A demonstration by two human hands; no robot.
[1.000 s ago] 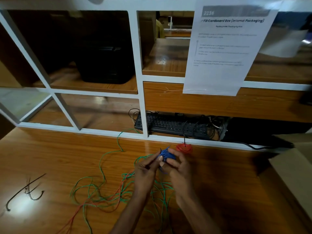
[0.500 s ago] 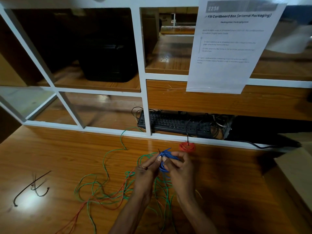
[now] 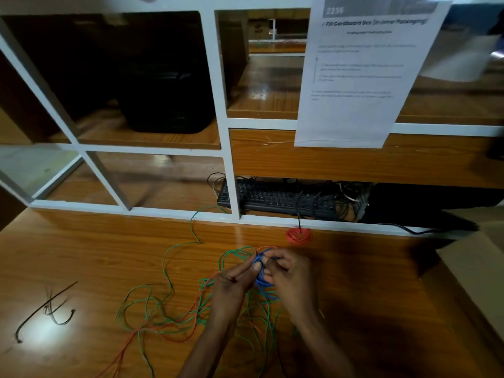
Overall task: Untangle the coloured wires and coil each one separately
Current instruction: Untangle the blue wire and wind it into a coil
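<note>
Blue wire coil (image 3: 261, 271): held upright between both hands above the surface (image 3: 81, 255), its loop plane running roughly 12 to 6 o'clock; a loose blue tail is seen trailing toward 5 o'clock.
Left hand (image 3: 231, 279): placed at 9 o'clock of the coil; fingers pressed together, the coil's near edge pinched at the fingertips.
Right hand (image 3: 291, 276): placed at 3 o'clock of the coil; fingers curled and closed on the coil's far side. Both hands are judged equally near.
Red coil (image 3: 299, 236): already wound, laid at 1 o'clock of the hands, near the shelf frame (image 3: 231, 159).
Green and red tangle (image 3: 169, 312): spread loose at 7 to 9 o'clock, not yet separated.
Step judged: the blue tail is to be wrapped round the coil.
</note>
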